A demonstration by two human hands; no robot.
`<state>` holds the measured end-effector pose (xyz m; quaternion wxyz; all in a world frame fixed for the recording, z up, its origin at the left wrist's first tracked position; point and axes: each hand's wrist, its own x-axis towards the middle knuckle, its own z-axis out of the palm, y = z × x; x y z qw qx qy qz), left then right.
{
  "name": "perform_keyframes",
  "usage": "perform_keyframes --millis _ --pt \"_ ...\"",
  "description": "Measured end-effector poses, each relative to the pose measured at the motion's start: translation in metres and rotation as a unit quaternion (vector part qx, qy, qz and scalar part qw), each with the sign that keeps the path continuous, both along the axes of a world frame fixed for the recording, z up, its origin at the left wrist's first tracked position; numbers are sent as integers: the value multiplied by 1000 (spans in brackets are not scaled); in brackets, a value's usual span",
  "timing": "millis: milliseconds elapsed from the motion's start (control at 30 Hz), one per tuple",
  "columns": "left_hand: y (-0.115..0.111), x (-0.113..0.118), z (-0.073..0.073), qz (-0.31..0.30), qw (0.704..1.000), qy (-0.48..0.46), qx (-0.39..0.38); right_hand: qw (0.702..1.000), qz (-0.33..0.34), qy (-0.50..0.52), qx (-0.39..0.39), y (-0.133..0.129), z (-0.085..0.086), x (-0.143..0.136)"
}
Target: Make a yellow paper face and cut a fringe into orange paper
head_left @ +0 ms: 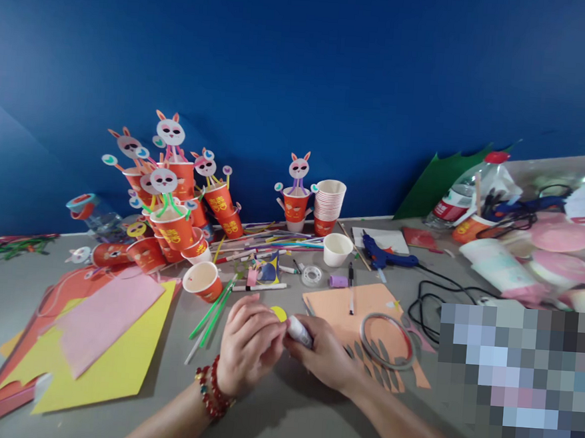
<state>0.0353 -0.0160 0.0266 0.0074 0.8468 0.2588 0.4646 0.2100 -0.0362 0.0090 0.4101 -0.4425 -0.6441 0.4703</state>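
Note:
My left hand (252,342), with a red bead bracelet on its wrist, pinches a small yellow paper disc (279,313) near the middle front of the table. My right hand (320,356) is closed round a white tube (299,331), whose tip touches or nearly touches the disc's right edge. Just right of my right hand lies a peach paper sheet (337,302) with cut-out shapes and a roll of tape (388,340) on it. Green straws (210,317) and a red paper cup (202,281) are left of my left hand.
Yellow and pink paper sheets (150,349) lie at the left. Behind stand red cups with rabbit faces (171,230) and stacked cups (328,205). A blue glue gun (386,254), its black cable and a plastic bottle (457,197) are at the right.

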Motion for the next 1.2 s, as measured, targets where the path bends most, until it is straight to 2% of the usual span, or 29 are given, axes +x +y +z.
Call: perform_keyframes --millis 100,200,333,433,533,633,733,967,1200 --pt "1 2 2 -6 998 -36 -46 998 -7 14 -59 0 -2 1" --pt "4 1 2 -3 984 -93 -152 988 -37 57 -138 3 -3 3" --pt "9 -1 -5 -6 929 -165 -332 967 -64 164 -185 7 -2 8" --pt "10 -1 -10 -23 903 -186 -387 943 -47 240 -227 8 0 9" --pt "9 -1 -10 -31 922 -166 -349 918 -26 283 -276 8 1 10" --pt "7 0 -5 -39 961 -112 -249 900 -15 295 -322 8 4 10" --pt "6 0 -2 -48 984 -72 -156 887 -8 297 -354 8 8 10" --pt "6 -3 -2 -53 997 -1 -52 877 12 311 -366 8 10 12" --pt "6 -9 -5 -62 997 39 -5 877 22 314 -363 8 10 14"
